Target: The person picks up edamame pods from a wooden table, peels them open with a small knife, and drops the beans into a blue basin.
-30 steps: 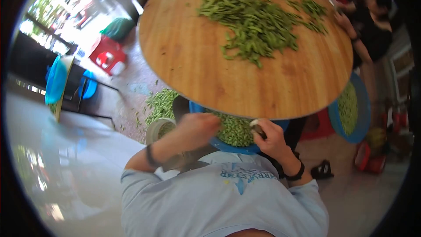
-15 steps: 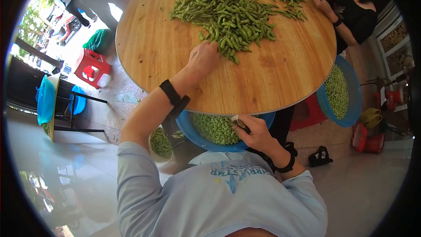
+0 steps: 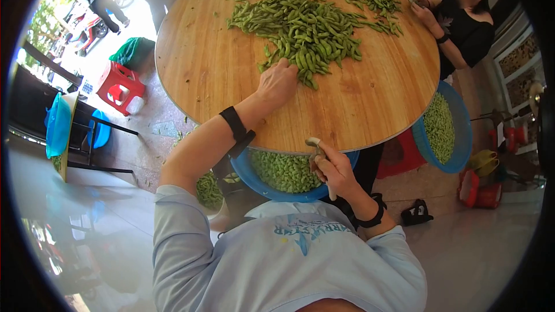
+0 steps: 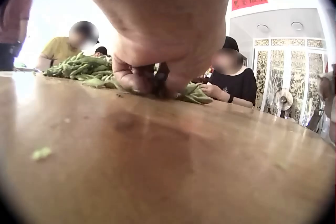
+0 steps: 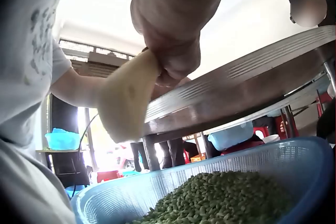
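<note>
My left hand [image 3: 277,84] has its fingers bent down at the near edge of a heap of green edamame pods [image 3: 312,34] on the round wooden table [image 3: 381,98]. In the left wrist view, thumb and fingertips pinch pods [image 4: 194,94] low over the tabletop; the fingertips are in shadow. Just off the table's near edge, my right hand [image 3: 337,173] grips a pale, flat-ended object [image 5: 126,98] that widens away from the fist. Something whitish shows at the fingertips too. Beneath that hand is a blue basin [image 3: 245,176] of shelled beans [image 3: 283,170].
A tub of pods [image 3: 209,190] stands by my left side. At right, another blue basin [image 3: 462,133] of beans sits near a person in black [image 3: 471,29] working at the table. A red stool [image 3: 120,88] is at left; a black sandal [image 3: 416,212] lies on the floor.
My left hand went from over the basin up to the pods, then shifted slightly right along the heap's edge. The right hand has turned, so the pale object shows below it.
</note>
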The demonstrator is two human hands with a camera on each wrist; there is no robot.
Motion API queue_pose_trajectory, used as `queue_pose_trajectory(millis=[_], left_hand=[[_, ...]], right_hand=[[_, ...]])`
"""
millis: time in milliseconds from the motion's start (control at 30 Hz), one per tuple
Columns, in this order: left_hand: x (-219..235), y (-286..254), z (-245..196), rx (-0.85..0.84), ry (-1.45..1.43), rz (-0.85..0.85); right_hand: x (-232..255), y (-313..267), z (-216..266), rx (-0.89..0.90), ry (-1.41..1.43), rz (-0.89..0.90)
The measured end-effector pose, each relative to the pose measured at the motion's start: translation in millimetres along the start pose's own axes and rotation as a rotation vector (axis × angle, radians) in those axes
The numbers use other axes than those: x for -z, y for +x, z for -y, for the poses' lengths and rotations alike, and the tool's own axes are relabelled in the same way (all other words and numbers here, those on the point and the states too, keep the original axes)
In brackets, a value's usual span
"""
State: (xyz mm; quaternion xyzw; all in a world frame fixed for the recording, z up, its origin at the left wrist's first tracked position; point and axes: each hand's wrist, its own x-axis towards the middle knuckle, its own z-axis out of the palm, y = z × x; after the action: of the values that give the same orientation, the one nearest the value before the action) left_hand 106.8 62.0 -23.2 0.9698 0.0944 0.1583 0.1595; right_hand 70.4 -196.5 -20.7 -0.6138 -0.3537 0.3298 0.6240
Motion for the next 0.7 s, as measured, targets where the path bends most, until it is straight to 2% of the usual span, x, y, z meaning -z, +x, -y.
queue_pose_trajectory(millis=[67,100,167,200,267,300,367,467,600,700], left_hand=[[-3,1,2,-0.050,0.031,-0.030],[3,-2,0,-0.052,0.030,-0.032],[29,-17,-13,0.174,-0.543,0.235],[38,-28,-22,0.171,-0.541,0.249],[50,-56,-39,0.363,-1.062,0.375],[51,-67,-44,0.364,-1.063,0.391],[51,-82,-52,0.358,-1.244,0.433],[48,-96,-55,0.401,-1.278,0.479],[46,-100,-52,0.434,-1.274,0.482],[39,-106,-51,0.409,-1.284,0.420]], right_hand=[[-1,2,-1,-0.082,0.228,-0.057],[1,3,-1,-0.080,0.226,-0.058],[8,8,-2,-0.145,0.489,-0.168],[10,10,-2,-0.149,0.498,-0.180],[12,13,0,-0.152,0.613,-0.173],[11,15,3,-0.141,0.644,-0.135],[2,17,7,-0.172,0.695,-0.129],[1,19,6,-0.210,0.795,-0.062],[-2,19,-1,-0.178,0.831,0.007],[-2,20,0,-0.153,0.808,0.026]])
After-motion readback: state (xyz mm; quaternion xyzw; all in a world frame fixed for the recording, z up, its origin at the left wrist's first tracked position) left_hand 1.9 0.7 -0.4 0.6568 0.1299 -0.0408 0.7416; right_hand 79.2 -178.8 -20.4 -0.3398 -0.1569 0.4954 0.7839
